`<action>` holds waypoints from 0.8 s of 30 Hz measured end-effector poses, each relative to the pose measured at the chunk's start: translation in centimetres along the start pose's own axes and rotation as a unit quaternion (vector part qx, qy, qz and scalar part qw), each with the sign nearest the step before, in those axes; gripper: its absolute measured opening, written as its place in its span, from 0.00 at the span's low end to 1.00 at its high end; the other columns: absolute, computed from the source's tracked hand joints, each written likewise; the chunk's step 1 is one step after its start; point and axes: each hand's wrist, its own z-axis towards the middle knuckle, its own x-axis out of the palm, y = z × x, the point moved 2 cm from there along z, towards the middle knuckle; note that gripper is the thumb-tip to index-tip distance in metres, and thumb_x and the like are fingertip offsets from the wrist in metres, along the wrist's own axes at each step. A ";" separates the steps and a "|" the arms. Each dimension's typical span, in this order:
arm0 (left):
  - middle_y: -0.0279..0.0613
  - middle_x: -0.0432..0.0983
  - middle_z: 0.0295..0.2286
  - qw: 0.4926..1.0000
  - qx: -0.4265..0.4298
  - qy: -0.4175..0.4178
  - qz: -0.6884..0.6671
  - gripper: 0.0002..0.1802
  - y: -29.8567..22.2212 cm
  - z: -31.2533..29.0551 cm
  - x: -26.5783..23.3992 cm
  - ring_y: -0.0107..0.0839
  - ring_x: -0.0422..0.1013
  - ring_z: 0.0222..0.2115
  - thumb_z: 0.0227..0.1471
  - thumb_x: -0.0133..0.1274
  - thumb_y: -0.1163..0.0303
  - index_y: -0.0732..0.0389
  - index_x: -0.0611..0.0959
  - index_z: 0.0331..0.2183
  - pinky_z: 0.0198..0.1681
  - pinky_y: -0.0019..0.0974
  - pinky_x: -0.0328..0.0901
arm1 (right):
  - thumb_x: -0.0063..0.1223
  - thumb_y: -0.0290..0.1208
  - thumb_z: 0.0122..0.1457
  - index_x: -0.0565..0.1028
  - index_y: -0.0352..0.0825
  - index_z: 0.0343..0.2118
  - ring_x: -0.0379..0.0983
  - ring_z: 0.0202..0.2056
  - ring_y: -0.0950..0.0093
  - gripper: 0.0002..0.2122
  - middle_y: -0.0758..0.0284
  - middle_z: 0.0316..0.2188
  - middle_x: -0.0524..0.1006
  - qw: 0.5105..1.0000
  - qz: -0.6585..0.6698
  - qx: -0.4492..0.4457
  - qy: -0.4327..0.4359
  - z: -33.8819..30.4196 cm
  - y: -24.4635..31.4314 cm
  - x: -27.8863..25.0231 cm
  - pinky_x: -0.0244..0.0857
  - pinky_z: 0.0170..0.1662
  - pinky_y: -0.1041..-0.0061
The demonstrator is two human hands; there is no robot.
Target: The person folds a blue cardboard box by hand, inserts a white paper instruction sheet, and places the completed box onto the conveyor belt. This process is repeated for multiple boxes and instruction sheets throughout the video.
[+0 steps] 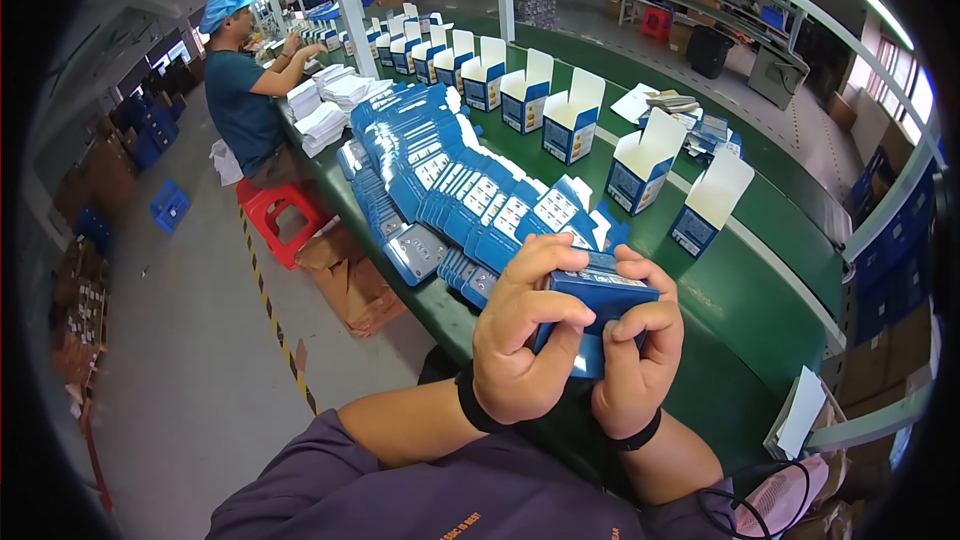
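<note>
Between my two hands is a small blue carton [612, 292], held above the near edge of the green work surface. My left hand [528, 332] grips its left side, thumb and fingers closed on the cardboard. On the other side my right hand [640, 350] pinches it with thumb and bent fingers. A flap hangs down below the carton, partly hidden by my thumbs. Just beyond my left hand lies a heap of flat, unfolded blue cartons [440, 165]. Two opened cartons with raised white lids, one nearer [697, 230] and one farther [640, 180], stand past my right hand.
A row of opened cartons [572, 130] runs along the green conveyor table [740, 330]. Loose flat pieces [705, 130] lie across a rail. White paper stacks [325, 110] sit near a co-worker [245, 90] at the left. A red stool [280, 220] and brown box [355, 285] stand below.
</note>
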 end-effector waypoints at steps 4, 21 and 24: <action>0.55 0.69 0.56 0.999 -0.031 0.017 0.016 0.16 0.2 -0.1 0.1 0.51 0.63 0.62 0.51 0.53 0.87 0.62 0.79 0.42 0.64 0.49 0.57 | 0.50 0.17 0.59 0.73 0.37 0.38 0.58 0.67 0.56 0.07 0.53 0.58 0.67 0.997 0.004 0.049 -0.052 -0.4 -0.1 0.3 0.51 0.67 0.57; 0.55 0.63 0.60 0.962 -0.172 0.143 -0.157 0.42 0.5 0.8 -0.3 0.56 0.59 0.64 0.42 0.61 0.79 0.64 0.67 0.61 0.67 0.53 0.52 | 0.49 0.15 0.54 0.67 0.34 0.53 0.58 0.66 0.60 0.21 0.57 0.56 0.69 0.987 0.005 0.158 -0.001 0.0 -0.4 -1.8 0.49 0.69 0.59; 0.53 0.68 0.57 0.990 -0.068 0.118 -0.030 0.37 1.3 -0.1 0.3 0.55 0.60 0.64 0.42 0.58 0.83 0.64 0.71 0.57 0.67 0.54 0.52 | 0.49 0.14 0.53 0.67 0.33 0.52 0.59 0.66 0.58 0.21 0.58 0.53 0.71 0.997 -0.024 0.071 0.008 0.1 0.3 -1.6 0.50 0.68 0.57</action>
